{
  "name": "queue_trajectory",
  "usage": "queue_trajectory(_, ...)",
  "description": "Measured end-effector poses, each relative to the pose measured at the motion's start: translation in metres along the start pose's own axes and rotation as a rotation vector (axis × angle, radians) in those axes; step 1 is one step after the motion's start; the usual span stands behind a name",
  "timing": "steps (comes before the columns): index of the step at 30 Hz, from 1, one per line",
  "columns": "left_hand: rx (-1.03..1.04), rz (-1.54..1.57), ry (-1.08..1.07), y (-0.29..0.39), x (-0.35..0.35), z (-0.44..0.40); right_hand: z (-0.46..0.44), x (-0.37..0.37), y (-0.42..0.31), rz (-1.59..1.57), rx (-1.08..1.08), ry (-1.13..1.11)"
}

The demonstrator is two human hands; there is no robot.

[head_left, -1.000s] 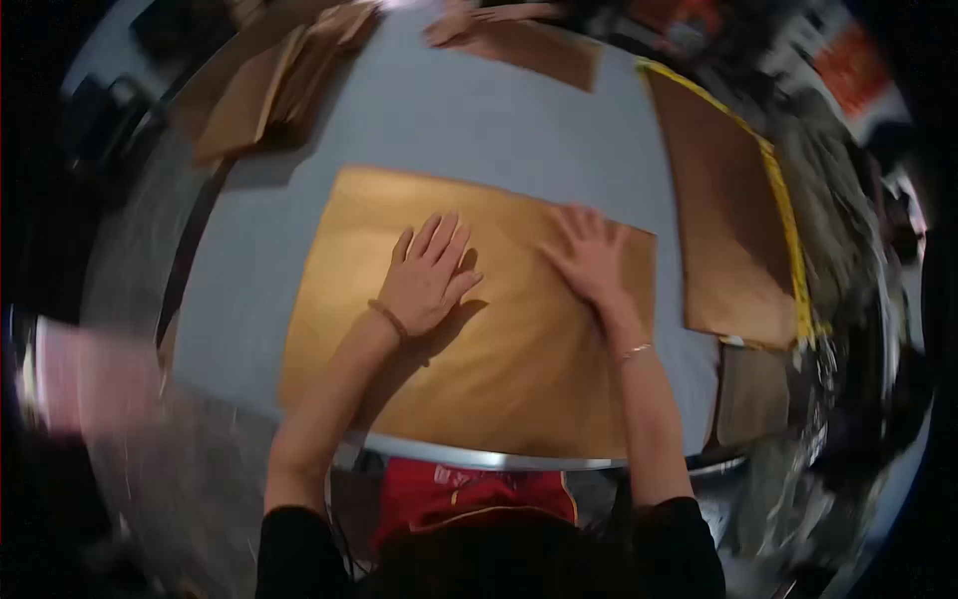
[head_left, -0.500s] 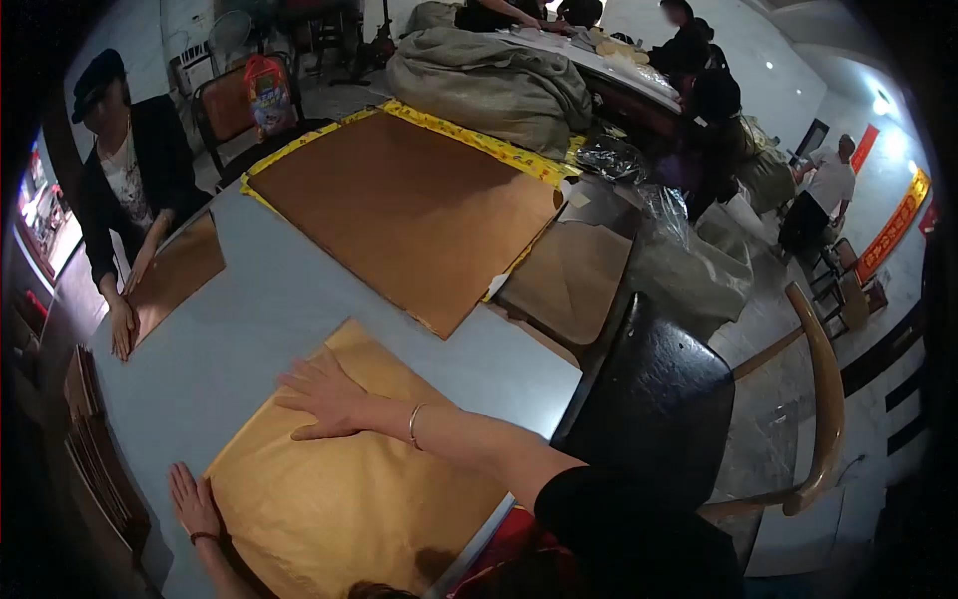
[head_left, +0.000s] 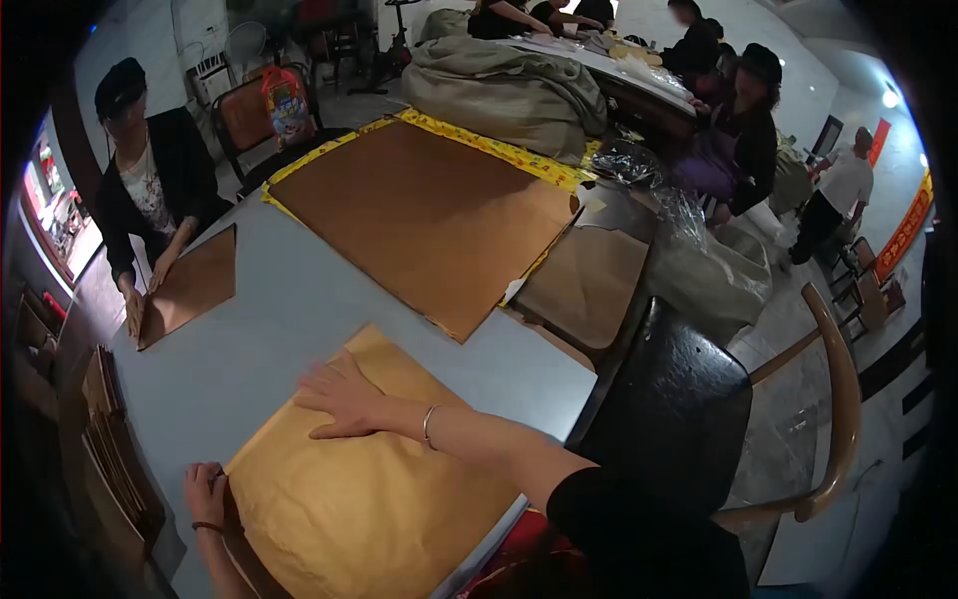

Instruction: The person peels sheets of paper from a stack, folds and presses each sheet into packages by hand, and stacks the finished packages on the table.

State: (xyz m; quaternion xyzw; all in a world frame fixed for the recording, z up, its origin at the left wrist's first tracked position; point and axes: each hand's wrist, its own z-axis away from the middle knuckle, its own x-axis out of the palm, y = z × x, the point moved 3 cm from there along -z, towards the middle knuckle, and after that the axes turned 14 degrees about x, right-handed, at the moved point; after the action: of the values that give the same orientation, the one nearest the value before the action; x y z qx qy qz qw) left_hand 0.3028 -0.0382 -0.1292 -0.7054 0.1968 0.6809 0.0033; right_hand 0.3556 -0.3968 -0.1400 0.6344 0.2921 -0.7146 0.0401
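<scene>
A large yellow-brown kraft paper sheet (head_left: pixel 369 499) covers the near part of the grey-topped table (head_left: pixel 299 290), its surface softly creased. My right hand (head_left: pixel 344 399) lies flat on its upper part, fingers spread and slightly blurred, with a bangle on the wrist. At the sheet's left edge, my left hand (head_left: pixel 206 491) has its fingers curled in and closed on the border; the fingertips are partly hidden. Below that hand, the edge stands a little off the table, with shadow under it.
Brown cardboard (head_left: pixel 429 220) on yellow patterned wrapping lies farther back. Across the left side, a co-worker (head_left: pixel 150 190) presses a folded brown piece (head_left: pixel 195 285). Stacked brown sheets (head_left: pixel 115 449) stand left, a black-seated chair (head_left: pixel 669 399) right. Large sacks (head_left: pixel 499 85) and other people are behind.
My left hand has gone from lying flat beside the sheet to curling its fingers at the edge. My right hand stays spread on the paper. The whole view has shifted slightly.
</scene>
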Motion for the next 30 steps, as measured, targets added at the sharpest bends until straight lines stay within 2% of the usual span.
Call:
queue_trajectory(1, -0.004, -0.004, 0.005, -0.006, -0.002, -0.001, -0.001, 0.001, -0.001, 0.000, -0.007, 0.003)
queue_trajectory(3, -0.083, 0.250, 0.058, -0.021, -0.004, -0.008, -0.002, 0.001, 0.000, 0.011, -0.007, 0.001)
queue_trajectory(4, -0.080, 0.249, 0.062, -0.023, -0.006, -0.010, -0.001, 0.000, -0.001, 0.013, -0.007, 0.005)
queue_trajectory(6, -0.081, 0.413, 0.003, -0.026, -0.009, -0.017, 0.001, -0.003, -0.002, 0.016, 0.005, -0.031)
queue_trajectory(13, -0.167, 0.519, -0.037, -0.050, -0.004, -0.006, -0.003, -0.010, 0.001, -0.036, 0.058, -0.100)
queue_trajectory(15, -0.141, 0.467, -0.012, -0.043, -0.009, -0.001, -0.017, 0.002, 0.022, -0.643, 0.090, -0.078)
queue_trajectory(16, -0.142, 0.468, -0.012, -0.044, -0.007, 0.000, -0.028, 0.003, 0.029, -0.424, 0.055, 0.013)
queue_trajectory(19, -0.185, 0.548, 0.018, -0.045, -0.003, 0.002, -0.022, 0.000, 0.055, -0.489, 0.056, 0.025)
queue_trajectory(21, -0.206, 0.575, 0.047, -0.038, -0.005, 0.002, -0.029, -0.008, 0.064, -0.369, -0.017, 0.054)
queue_trajectory(23, -0.196, 0.496, 0.047, -0.038, -0.006, 0.002, -0.017, -0.026, 0.064, -0.510, 0.024, 0.035)
queue_trajectory(24, -0.185, 0.419, 0.040, -0.039, -0.005, 0.004, -0.035, -0.006, 0.077, -0.494, -0.051, 0.190)
queue_trajectory(25, -0.189, 0.417, 0.042, -0.041, -0.005, 0.004, -0.035, -0.011, 0.076, -0.496, -0.055, 0.188)
queue_trajectory(27, -0.152, 0.416, 0.052, -0.043, -0.008, 0.005, -0.041, -0.023, 0.079, -0.139, 0.025, 0.137)
queue_trajectory(28, -0.155, 0.413, 0.051, -0.042, -0.013, 0.005, -0.047, -0.026, 0.081, -0.077, 0.127, 0.080)
queue_trajectory(30, -0.030, 0.316, 0.101, -0.034, -0.034, 0.006, -0.046, -0.031, 0.085, -0.042, 0.076, 0.087)
